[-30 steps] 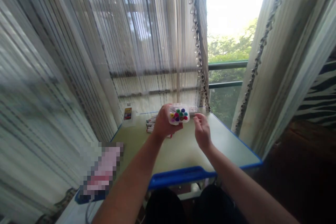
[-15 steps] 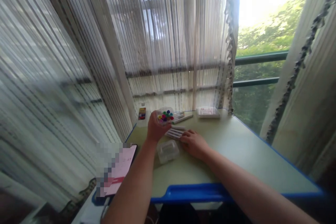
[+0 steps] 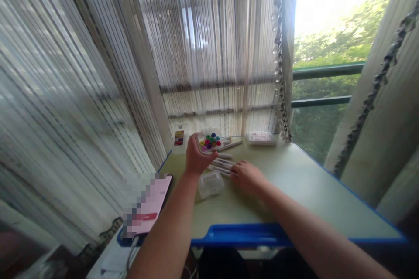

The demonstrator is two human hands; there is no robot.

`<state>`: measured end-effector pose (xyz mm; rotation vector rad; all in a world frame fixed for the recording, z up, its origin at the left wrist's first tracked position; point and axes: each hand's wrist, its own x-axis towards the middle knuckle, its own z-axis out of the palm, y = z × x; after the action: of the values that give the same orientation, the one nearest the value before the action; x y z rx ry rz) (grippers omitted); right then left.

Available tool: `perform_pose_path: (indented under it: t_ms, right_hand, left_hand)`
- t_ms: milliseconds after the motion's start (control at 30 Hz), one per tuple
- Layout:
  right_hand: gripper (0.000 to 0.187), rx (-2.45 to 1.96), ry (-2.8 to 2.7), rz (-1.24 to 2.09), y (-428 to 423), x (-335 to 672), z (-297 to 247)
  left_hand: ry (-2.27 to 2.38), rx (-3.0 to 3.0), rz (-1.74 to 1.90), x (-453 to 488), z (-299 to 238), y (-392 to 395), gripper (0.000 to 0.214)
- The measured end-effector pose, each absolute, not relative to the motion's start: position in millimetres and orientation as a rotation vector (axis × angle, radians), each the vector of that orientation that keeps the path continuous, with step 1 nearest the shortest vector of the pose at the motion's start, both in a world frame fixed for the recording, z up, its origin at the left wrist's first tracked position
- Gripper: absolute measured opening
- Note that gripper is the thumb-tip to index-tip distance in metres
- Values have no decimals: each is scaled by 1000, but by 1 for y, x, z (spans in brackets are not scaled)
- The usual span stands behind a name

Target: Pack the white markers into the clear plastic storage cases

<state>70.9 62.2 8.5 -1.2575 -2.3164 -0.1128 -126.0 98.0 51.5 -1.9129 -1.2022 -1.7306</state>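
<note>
Hands and markers at a table (image 3: 304, 187). The left hand (image 3: 198, 157) wraps a clear box (image 3: 217, 131) of colour-ended markers. Loose markers (image 3: 223, 164) lie at four o'clock from it and ten o'clock from the right hand (image 3: 248, 176), long axes roughly ten-to-four. The right hand, nearer, bends its fingers over their ends; whether it grips cannot be told.

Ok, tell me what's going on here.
Someone is busy at a table. The left grip holds a clear case with coloured marker ends showing. The right grip is at one end of some loose white markers; whether it has closed on any is unclear. A clear plastic container lies nearer the person.
</note>
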Motion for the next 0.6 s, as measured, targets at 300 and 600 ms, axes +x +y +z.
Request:
perform_pose_path:
  t_ms: [300,600]
  right_hand:
    - [27,-1473,-1986,198,84,117,26]
    - [25,-1789,-1920,53,99,140,6]
  left_hand:
    - [-1100,-1801,-1821,-123,56,95,71]
    - [-1155,-1980,-2079,-97,68,73,48]
